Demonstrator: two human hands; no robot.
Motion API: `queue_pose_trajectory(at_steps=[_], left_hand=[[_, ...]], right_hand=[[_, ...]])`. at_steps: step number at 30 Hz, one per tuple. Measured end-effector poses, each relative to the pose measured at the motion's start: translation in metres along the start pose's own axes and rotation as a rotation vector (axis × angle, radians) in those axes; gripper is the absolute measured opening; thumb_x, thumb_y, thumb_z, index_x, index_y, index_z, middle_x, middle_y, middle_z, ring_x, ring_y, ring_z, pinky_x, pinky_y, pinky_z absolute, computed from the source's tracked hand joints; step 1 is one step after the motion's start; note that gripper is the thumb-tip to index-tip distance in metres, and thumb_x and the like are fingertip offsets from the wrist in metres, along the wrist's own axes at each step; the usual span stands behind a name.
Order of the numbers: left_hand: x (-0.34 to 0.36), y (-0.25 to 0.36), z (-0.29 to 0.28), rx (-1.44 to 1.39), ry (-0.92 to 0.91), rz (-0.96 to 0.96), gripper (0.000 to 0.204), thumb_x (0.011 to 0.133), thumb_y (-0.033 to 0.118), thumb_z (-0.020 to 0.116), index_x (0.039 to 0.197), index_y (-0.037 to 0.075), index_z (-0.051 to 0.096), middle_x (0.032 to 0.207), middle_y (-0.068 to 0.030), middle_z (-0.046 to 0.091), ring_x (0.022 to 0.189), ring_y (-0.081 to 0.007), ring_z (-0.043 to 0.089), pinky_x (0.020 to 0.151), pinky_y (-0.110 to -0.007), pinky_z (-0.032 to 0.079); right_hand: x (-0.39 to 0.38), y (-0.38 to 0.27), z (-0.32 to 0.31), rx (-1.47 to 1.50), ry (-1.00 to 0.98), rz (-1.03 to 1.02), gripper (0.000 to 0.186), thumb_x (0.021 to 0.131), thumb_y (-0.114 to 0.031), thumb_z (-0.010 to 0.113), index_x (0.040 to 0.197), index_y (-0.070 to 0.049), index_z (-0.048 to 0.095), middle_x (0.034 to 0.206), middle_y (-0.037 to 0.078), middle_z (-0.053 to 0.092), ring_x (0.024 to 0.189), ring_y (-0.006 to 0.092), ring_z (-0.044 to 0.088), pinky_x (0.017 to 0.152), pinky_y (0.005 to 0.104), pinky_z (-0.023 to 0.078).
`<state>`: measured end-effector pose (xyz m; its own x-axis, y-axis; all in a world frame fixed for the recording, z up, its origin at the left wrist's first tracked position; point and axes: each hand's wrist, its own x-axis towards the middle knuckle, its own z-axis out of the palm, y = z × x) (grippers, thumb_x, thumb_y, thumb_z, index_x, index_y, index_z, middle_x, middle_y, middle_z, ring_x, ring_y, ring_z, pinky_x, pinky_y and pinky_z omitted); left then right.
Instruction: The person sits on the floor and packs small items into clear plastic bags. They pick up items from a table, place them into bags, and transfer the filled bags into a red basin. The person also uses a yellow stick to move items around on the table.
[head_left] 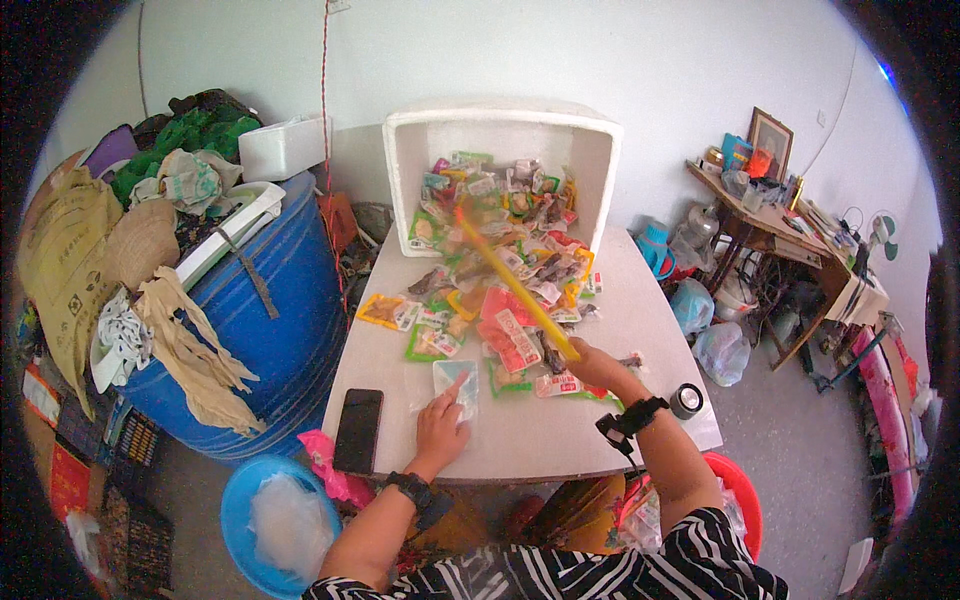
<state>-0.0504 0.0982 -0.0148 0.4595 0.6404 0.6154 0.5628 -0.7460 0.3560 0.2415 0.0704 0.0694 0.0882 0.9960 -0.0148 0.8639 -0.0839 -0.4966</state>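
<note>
The fingers of the right hand [594, 367] were wrapped around the near end of a yellow stick [515, 290], which ran up and away to the left, its far tip blurred, hiding part of a heap of food packets [437, 338]. The heap spread ahead of both sets of fingers, spilling from a white foam box [613, 160] laid on its side with its opening toward the person. The index finger of the left hand [440, 430] stretched out on a small clear bag [458, 383], its other fingers partly bent; whether they pinched the bag could not be told. Left of those fingers a dark phone [358, 430] lay on the pale tabletop [545, 440], and a silver can [687, 402] stood to the right of the right fingers, just beyond that wrist. Below the left fingers sat a blue basin [233, 510]; below the right, a red basin [747, 490]. A blue barrel [275, 335], piled with cloths, crowded the area well to the left of the fingers.
</note>
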Motion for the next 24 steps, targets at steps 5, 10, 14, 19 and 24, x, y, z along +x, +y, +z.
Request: queue_pose_trajectory(at_steps=[5,10,14,19,24], left_hand=[[-0.004,-0.01,0.004,-0.057,-0.046,-0.04,0.011,0.058,0.005,0.052,0.066,0.001,0.046,0.122,-0.0039,0.041,0.085,-0.0251,0.05,0.071,-0.035,0.039],[-0.005,0.002,0.003,0.008,0.009,-0.047,0.013,0.059,0.006,0.053,0.07,0.002,0.047,0.122,-0.0043,0.041,0.09,-0.0258,0.048,0.076,-0.037,0.037],[-0.004,0.001,0.002,-0.016,-0.006,-0.042,0.013,0.06,0.006,0.053,0.07,0.002,0.047,0.123,-0.0047,0.04,0.092,-0.026,0.048,0.076,-0.037,0.036],[-0.006,-0.007,0.008,-0.032,-0.089,-0.07,0.013,0.06,0.006,0.053,0.071,0.002,0.048,0.124,-0.0054,0.039,0.093,-0.0265,0.048,0.077,-0.037,0.037],[-0.008,-0.008,0.007,-0.006,-0.038,-0.064,0.011,0.059,0.006,0.052,0.068,0.002,0.048,0.124,-0.0057,0.039,0.094,-0.0262,0.048,0.077,-0.037,0.037]], right_hand=[[-0.047,-0.02,-0.022,0.069,-0.139,0.195,0.035,0.079,-0.021,0.044,0.11,-0.005,0.04,0.071,0.015,0.057,0.058,0.0253,0.057,0.051,0.0357,0.044],[-0.087,0.0,-0.023,0.183,-0.098,0.217,0.036,0.079,-0.019,0.045,0.113,-0.009,0.04,0.061,0.008,0.052,0.046,0.0164,0.05,0.04,0.0292,0.04],[-0.12,-0.01,-0.043,0.205,-0.132,0.328,0.037,0.079,-0.02,0.046,0.113,-0.01,0.039,0.057,0.006,0.05,0.043,0.0138,0.048,0.039,0.0268,0.039],[-0.118,-0.008,-0.05,0.292,-0.05,0.247,0.041,0.078,-0.02,0.048,0.117,-0.01,0.038,0.063,0.008,0.052,0.049,0.0153,0.05,0.045,0.0272,0.042],[-0.042,-0.015,-0.027,0.207,0.138,-0.033,0.041,0.077,-0.02,0.048,0.115,-0.007,0.039,0.085,0.018,0.057,0.074,0.0264,0.056,0.068,0.0351,0.043]])
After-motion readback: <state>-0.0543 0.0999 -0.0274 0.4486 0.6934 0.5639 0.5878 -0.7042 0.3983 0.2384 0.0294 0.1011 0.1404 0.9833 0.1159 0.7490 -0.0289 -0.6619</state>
